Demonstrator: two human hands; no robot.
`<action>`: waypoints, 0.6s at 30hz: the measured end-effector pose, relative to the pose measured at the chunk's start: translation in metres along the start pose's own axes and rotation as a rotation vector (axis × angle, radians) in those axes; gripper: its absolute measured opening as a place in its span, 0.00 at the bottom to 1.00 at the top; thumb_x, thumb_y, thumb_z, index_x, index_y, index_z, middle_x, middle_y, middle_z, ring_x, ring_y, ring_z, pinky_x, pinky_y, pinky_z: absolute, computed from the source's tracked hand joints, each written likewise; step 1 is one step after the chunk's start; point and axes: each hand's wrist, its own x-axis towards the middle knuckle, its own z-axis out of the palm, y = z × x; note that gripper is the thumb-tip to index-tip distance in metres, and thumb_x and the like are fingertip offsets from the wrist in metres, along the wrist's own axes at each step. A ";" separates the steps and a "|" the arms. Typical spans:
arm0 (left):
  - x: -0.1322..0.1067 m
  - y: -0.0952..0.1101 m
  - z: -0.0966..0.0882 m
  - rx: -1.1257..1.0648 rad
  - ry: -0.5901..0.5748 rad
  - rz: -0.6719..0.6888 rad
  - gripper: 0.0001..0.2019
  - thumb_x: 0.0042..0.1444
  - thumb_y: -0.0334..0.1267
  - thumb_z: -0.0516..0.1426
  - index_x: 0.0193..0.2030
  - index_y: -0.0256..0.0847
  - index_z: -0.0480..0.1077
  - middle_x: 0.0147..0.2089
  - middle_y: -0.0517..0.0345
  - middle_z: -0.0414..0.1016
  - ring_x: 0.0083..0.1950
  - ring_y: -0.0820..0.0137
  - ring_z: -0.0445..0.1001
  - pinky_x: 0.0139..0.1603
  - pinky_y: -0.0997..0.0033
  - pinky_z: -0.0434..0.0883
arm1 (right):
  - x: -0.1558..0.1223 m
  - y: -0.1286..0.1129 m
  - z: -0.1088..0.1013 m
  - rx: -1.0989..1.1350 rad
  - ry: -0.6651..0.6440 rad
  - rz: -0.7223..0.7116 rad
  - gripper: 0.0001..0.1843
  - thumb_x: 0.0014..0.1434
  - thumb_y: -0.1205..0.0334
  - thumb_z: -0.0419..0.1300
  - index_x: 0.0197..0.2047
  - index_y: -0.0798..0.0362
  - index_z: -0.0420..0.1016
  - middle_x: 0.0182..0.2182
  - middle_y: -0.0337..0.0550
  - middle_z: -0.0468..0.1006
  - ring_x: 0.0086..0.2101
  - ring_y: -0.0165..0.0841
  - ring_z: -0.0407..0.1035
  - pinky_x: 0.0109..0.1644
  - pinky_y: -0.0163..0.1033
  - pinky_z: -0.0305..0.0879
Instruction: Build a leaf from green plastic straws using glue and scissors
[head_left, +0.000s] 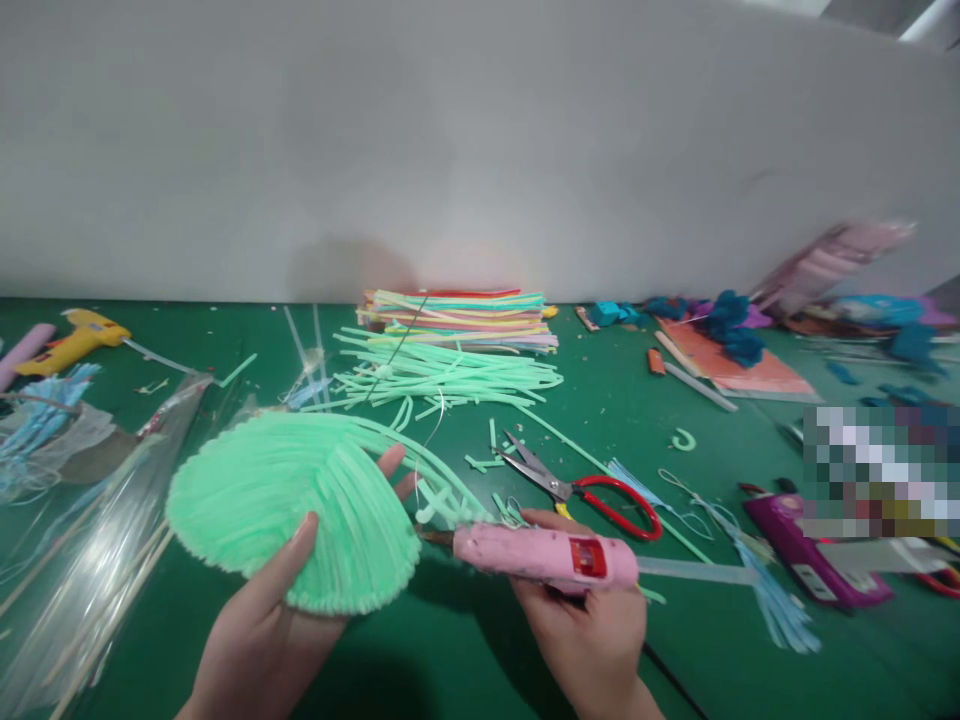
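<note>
Lying open beyond the glue gun [536, 556] the right hand [589, 625] grips are scissors [559, 487]; the left hand [274, 625] clasps a green fan [281, 480].

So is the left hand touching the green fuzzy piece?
Touching: the head view shows the left hand with its thumb lying on the green fuzzy piece.

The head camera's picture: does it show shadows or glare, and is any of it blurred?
Head view: soft shadow low on the grey wall; darker shadow on the green table beside the right hand; glare streaks along the clear plastic sleeve; the pink bundle looks smeared; a pixelated patch hides detail at right.
</note>
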 end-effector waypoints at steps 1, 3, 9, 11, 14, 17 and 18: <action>0.000 0.000 0.000 0.003 -0.004 0.003 0.26 0.68 0.41 0.22 0.69 0.39 0.14 0.75 0.60 0.38 0.74 0.67 0.39 0.71 0.59 0.33 | 0.000 0.000 0.000 0.009 -0.002 0.001 0.12 0.56 0.62 0.66 0.43 0.57 0.78 0.36 0.50 0.85 0.34 0.37 0.81 0.40 0.32 0.76; 0.000 0.000 0.000 0.011 -0.007 0.011 0.25 0.68 0.40 0.21 0.70 0.39 0.16 0.75 0.60 0.38 0.75 0.67 0.38 0.72 0.58 0.33 | 0.001 0.001 0.001 0.016 -0.011 0.008 0.12 0.56 0.62 0.66 0.43 0.57 0.78 0.37 0.50 0.85 0.35 0.38 0.81 0.40 0.32 0.77; -0.001 -0.002 -0.001 0.047 0.045 0.037 0.25 0.69 0.41 0.25 0.71 0.41 0.20 0.75 0.59 0.41 0.74 0.66 0.42 0.72 0.60 0.38 | 0.003 -0.005 0.001 -0.032 0.028 0.113 0.11 0.57 0.60 0.65 0.42 0.54 0.79 0.37 0.50 0.85 0.34 0.39 0.81 0.39 0.35 0.77; -0.001 -0.001 -0.002 0.063 0.064 0.033 0.26 0.70 0.40 0.26 0.73 0.40 0.28 0.75 0.59 0.43 0.74 0.66 0.43 0.72 0.60 0.40 | 0.001 -0.006 -0.006 -0.016 0.029 0.141 0.12 0.54 0.59 0.66 0.42 0.54 0.79 0.36 0.49 0.85 0.33 0.39 0.80 0.37 0.35 0.76; -0.001 0.002 -0.005 0.087 0.053 0.042 0.31 0.69 0.36 0.24 0.73 0.35 0.48 0.74 0.53 0.50 0.74 0.66 0.45 0.72 0.62 0.41 | 0.003 0.003 -0.024 -0.005 0.037 0.219 0.13 0.52 0.56 0.66 0.40 0.53 0.79 0.36 0.49 0.84 0.32 0.41 0.79 0.33 0.37 0.75; 0.000 0.004 -0.006 0.110 0.062 0.087 0.33 0.70 0.38 0.25 0.69 0.32 0.60 0.71 0.45 0.58 0.73 0.61 0.50 0.72 0.59 0.44 | 0.021 0.035 -0.048 -0.105 0.075 0.402 0.15 0.53 0.51 0.62 0.39 0.53 0.77 0.31 0.47 0.83 0.28 0.41 0.77 0.29 0.38 0.71; 0.000 0.004 -0.006 0.115 0.072 0.084 0.32 0.70 0.38 0.26 0.68 0.32 0.61 0.70 0.45 0.59 0.72 0.60 0.51 0.72 0.59 0.45 | 0.031 0.050 -0.055 -0.164 0.053 0.462 0.16 0.53 0.49 0.61 0.36 0.53 0.75 0.28 0.46 0.81 0.26 0.40 0.75 0.27 0.38 0.70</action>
